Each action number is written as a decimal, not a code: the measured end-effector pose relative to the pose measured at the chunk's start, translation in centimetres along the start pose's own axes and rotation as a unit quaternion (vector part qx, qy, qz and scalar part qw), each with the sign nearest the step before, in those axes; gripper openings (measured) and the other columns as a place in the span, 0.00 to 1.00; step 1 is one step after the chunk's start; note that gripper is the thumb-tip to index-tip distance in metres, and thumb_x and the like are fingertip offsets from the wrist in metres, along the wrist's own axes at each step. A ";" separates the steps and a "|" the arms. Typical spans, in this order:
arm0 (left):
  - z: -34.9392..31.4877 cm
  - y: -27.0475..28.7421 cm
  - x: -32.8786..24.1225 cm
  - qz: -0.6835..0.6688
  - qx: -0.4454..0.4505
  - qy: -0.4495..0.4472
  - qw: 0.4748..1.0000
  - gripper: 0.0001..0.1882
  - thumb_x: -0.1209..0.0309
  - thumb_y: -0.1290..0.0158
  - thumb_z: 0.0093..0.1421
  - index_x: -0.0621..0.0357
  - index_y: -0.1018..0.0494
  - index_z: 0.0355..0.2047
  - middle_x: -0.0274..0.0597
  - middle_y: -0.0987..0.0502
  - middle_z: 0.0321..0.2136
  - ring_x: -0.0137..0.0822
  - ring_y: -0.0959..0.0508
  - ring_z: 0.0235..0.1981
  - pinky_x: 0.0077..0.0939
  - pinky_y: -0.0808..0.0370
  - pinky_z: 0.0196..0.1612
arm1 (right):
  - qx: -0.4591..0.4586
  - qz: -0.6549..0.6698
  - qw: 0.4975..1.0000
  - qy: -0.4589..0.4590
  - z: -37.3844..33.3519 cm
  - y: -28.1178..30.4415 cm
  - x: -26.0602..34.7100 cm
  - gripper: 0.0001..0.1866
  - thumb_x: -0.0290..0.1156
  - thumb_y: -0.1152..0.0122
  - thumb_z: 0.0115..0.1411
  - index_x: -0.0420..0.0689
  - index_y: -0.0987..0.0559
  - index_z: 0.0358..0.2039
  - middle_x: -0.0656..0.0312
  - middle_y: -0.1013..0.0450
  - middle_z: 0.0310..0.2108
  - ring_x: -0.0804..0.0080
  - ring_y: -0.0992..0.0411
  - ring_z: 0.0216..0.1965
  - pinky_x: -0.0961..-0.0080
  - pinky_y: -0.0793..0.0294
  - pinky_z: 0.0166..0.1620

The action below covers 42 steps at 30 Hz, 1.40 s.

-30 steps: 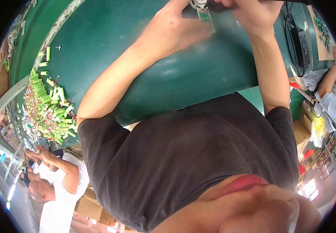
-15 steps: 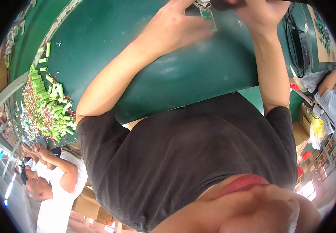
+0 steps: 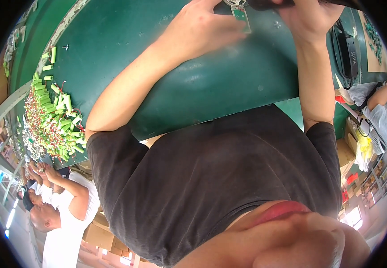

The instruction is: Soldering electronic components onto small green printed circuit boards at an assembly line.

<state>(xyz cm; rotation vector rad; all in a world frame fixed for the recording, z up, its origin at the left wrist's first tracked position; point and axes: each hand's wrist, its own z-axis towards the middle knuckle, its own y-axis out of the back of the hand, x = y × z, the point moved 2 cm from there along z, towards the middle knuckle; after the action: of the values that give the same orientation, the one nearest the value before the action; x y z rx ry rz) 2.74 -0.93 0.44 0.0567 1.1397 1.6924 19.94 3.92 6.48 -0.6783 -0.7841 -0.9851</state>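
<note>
At the top edge, my left hand (image 3: 198, 30) curls around a small white casing with a green circuit board (image 3: 240, 14). Its thumb lies on one side, its fingers, slightly blurred, on the other. A round pale end of the casing is cut off by the picture's edge. My right hand (image 3: 311, 20) is closed around a dark, rounded object (image 3: 265, 3), whose front end points toward the casing. Most of that object lies outside the picture, so its kind cannot be made out. Both hands are above the green tabletop (image 3: 220, 85).
Green cylindrical battery cells with red wires (image 3: 52, 116) are heaped at the left. A small metal piece (image 3: 65, 47) lies near them. To the right are a black power adapter with cables (image 3: 347, 56) and a board of small green parts (image 3: 374, 40). Co-workers (image 3: 73, 196) sit at the left.
My right hand and the dark object have shifted slightly to the right. The left hand and casing have moved a little upward in the picture.
</note>
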 end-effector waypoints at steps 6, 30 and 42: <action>0.3 0.3 -0.2 -0.007 0.004 0.006 1.000 0.10 0.71 0.31 0.50 0.62 0.16 0.32 0.65 0.33 0.63 0.60 0.28 0.62 0.45 0.28 0.63 | -0.004 -0.006 1.000 -0.013 0.0 -0.2 -0.1 0.18 0.17 0.43 0.64 0.35 0.31 0.54 0.63 0.31 0.25 0.81 0.35 0.16 0.81 0.31 0.24; 0.9 2.7 1.8 0.059 0.035 0.137 0.988 0.14 0.67 0.28 0.46 0.56 0.16 0.33 0.56 0.26 0.59 0.54 0.21 0.55 0.41 0.23 0.59 | 0.013 0.086 0.994 0.066 -0.6 0.8 -2.0 0.19 0.11 0.43 0.61 0.40 0.29 0.50 0.60 0.28 0.26 0.75 0.32 0.22 0.75 0.30 0.26; 10.1 9.3 23.6 0.108 0.052 0.173 0.978 0.38 0.57 0.33 0.55 0.64 0.33 0.62 0.63 0.33 0.64 0.54 0.33 0.67 0.41 0.36 0.68 | 0.073 0.082 0.992 -0.061 -1.1 -0.5 -2.4 0.26 0.18 0.34 0.59 0.36 0.30 0.58 0.66 0.27 0.33 0.79 0.30 0.35 0.78 0.30 0.39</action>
<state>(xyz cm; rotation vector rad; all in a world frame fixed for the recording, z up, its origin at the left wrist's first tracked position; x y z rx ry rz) -9.23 23.57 1.44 -0.0519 1.5273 1.8814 18.93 3.93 3.92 -0.6698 -0.8845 -0.7354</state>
